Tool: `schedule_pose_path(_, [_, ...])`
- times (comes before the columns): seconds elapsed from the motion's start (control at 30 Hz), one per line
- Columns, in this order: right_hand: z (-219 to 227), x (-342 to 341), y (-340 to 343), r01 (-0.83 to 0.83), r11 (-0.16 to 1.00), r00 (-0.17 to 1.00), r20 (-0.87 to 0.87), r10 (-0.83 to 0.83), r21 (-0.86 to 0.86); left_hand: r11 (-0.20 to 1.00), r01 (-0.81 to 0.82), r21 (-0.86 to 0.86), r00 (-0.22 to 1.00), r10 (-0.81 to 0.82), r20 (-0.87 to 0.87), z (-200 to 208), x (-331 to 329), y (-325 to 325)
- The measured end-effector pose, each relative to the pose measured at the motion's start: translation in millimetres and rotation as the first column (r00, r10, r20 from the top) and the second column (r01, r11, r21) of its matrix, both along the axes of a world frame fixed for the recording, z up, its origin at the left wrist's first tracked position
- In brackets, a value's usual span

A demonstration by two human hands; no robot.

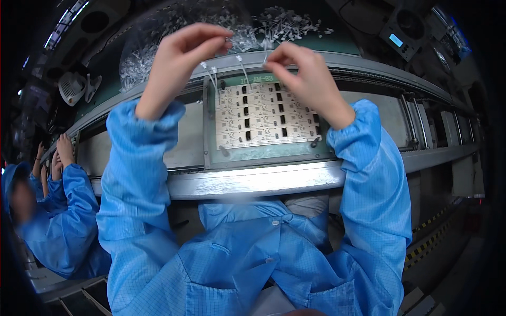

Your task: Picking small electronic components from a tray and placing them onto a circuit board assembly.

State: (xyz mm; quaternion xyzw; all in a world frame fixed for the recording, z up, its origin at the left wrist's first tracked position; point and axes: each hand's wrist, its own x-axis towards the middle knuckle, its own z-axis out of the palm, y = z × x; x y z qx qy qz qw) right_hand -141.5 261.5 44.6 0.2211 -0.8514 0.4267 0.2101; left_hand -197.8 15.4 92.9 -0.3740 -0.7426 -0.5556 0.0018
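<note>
My left hand is raised beyond the fixture's far left corner, thumb and fingers pinched together; what lies between the tips is too small to make out. My right hand hovers over the far right part of the panel, closed on a thin white wire lead. Below both hands, a light-coloured circuit board panel with rows of black components sits in a green fixture. White-tipped wire leads stand up at the panel's far left edge.
Loose white-tipped leads are heaped behind the rail, beside a clear plastic bag of more. A metal conveyor rail runs along the near side. A small white fan is at left. Another person in blue works at far left.
</note>
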Motion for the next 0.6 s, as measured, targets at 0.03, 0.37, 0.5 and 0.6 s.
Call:
schedule_pose_path(0.03, [-5.9,4.5,-8.2,-0.018,0.996,0.998,-0.054,0.023,0.092,1.000,0.018,-0.004,1.000,-0.018,0.024,-9.7,5.2,-13.3])
schedule_pose_path(0.37, [-21.3,14.1,-24.3,-0.068,0.895,0.998,0.044,0.055,0.441,0.984,-0.173,0.040,0.985,0.172,0.025,-55.9,-2.1,-50.2])
schedule_pose_path(0.5, [-16.7,16.8,-26.0,-0.058,0.890,0.997,0.063,0.033,0.451,0.968,-0.244,0.051,0.970,0.242,0.035,-37.2,19.9,-38.4])
schedule_pose_path(0.6, [-14.5,17.4,-25.6,-0.053,0.887,0.996,0.082,0.017,0.459,0.948,-0.318,-0.016,0.947,0.317,-0.058,-28.0,28.5,-35.1])
